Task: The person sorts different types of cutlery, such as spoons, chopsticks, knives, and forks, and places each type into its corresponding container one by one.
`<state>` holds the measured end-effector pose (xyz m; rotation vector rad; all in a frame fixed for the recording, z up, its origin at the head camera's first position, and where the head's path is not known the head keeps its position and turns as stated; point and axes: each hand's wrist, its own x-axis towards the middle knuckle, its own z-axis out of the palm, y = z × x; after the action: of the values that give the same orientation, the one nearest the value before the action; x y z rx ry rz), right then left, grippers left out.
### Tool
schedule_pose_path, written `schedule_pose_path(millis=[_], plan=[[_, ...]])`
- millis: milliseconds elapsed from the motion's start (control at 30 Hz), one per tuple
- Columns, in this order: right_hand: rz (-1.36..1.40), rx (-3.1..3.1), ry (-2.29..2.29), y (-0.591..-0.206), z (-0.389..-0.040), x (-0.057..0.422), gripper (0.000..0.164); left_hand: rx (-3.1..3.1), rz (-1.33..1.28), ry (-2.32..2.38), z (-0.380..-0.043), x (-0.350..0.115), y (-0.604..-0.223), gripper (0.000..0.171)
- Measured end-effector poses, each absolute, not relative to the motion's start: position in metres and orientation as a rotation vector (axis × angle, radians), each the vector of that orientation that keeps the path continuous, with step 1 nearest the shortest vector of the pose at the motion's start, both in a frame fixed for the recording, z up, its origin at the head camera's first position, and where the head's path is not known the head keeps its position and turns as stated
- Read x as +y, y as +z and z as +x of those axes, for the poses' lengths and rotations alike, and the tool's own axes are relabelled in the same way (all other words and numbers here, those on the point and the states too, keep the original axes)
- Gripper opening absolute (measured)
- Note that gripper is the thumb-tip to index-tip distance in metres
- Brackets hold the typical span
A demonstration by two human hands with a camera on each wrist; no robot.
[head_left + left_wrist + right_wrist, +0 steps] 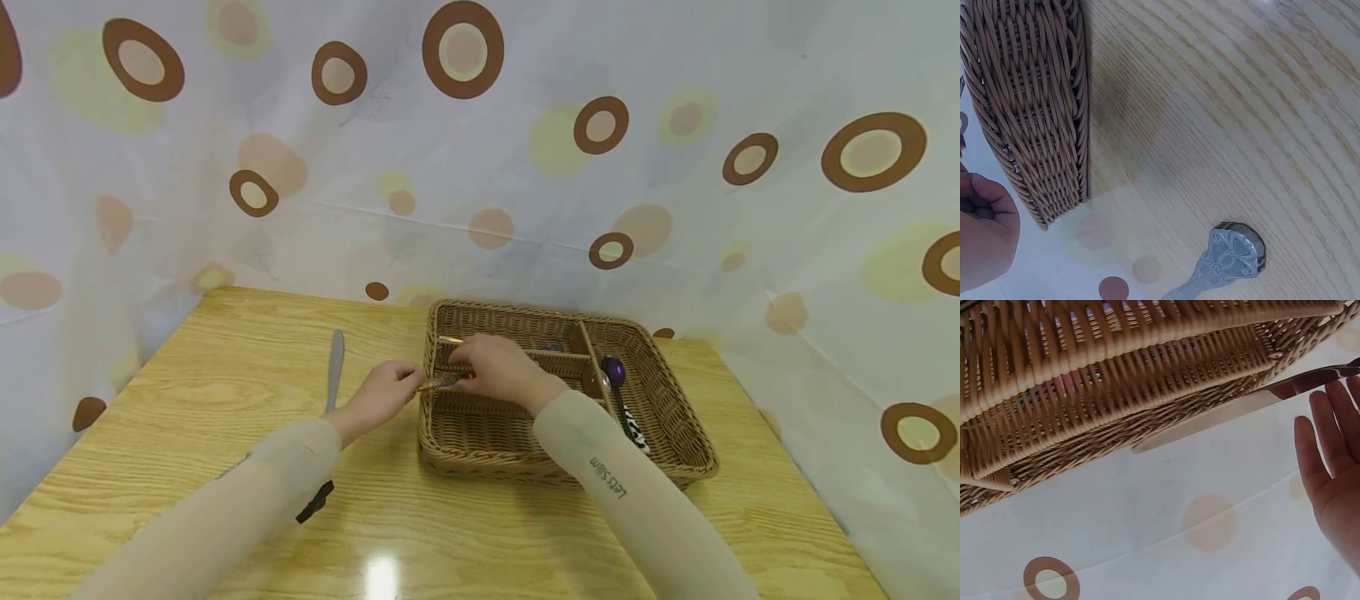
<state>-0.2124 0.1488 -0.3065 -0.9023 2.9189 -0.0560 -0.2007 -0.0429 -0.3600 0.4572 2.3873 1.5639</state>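
In the head view my left hand (384,393) is at the basket's left rim, fingers and thumb closed on a slim utensil with a patterned gold-brown handle (437,383). Its silver part runs toward my right thumb, the far end hidden. My right hand (498,367) reaches over the basket's left compartments, its fingers fairly straight and spread in the right wrist view. Close by those fingertips is the dark handle of a table knife (1210,423), its pale blade stretched along the wicker rim. The wicker basket (480,465) is divided into compartments.
In the right compartment lie a purple-headed spoon (613,371) with a black-and-white handle and a silver spoon bowl (603,381). Left of the basket, another knife (335,367) lies on the wooden table (247,358), partly behind my left arm. A patterned cloth (420,167) hangs behind.
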Motion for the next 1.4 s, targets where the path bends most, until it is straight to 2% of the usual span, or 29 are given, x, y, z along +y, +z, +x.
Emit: schedule_pose_path(millis=[267, 467, 767, 900, 1200, 1400], plan=[[-0.987, 2.871, 0.014, -0.304, -0.205, 0.145, 0.012, 2.383, 0.506, 1.525, -0.202, -0.045, -0.359, 0.036], [-0.989, 2.856, 0.083, -0.302, -0.198, 0.146, 0.015, 2.411, 0.508, 1.472, -0.205, -0.052, -0.361, 0.037], [-0.88, 2.785, 0.05, -0.309, -0.192, 0.161, 0.014, 2.517, 0.249, 1.449, -0.209, -0.08, -0.368, 0.043], [-0.849, 2.781, 0.03, -0.312, -0.19, 0.168, 0.017, 2.592, 0.165, 1.357, -0.208, -0.094, -0.372, 0.044], [-0.788, 2.757, -0.008, -0.321, -0.186, 0.186, 0.013, 2.714, 0.107, 0.966, -0.204, -0.119, -0.375, 0.033], [-0.747, 2.727, 0.047, -0.329, -0.185, 0.196, 0.009, 2.716, 0.044, 0.772, -0.199, -0.128, -0.373, 0.036]])
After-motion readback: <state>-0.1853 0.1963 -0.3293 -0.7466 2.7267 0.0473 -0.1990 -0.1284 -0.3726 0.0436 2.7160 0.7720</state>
